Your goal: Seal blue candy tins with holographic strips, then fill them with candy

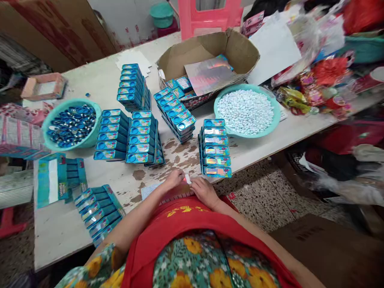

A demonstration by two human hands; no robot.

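Note:
At the table's front edge, against the red apron [186,210], my two hands are close together. My left hand [173,180] is closed in a pinch; what its fingertips hold is not clear. The fingers of my right hand [205,191] close on a small white piece [188,179] between the hands. Below them lies a shiny sheet [180,191], partly hidden by the hands and apron. Just beyond my right hand stands a stack of flat blue boxes [215,150], some with shiny patches on their ends.
More stacks of blue boxes [141,138] stand across the table [180,158]. A turquoise basin [96,127] holds blue round pieces; another basin [276,120] holds small pale pieces. Behind is an open cardboard box [243,50]. Bags and packets [324,80] crowd the right end.

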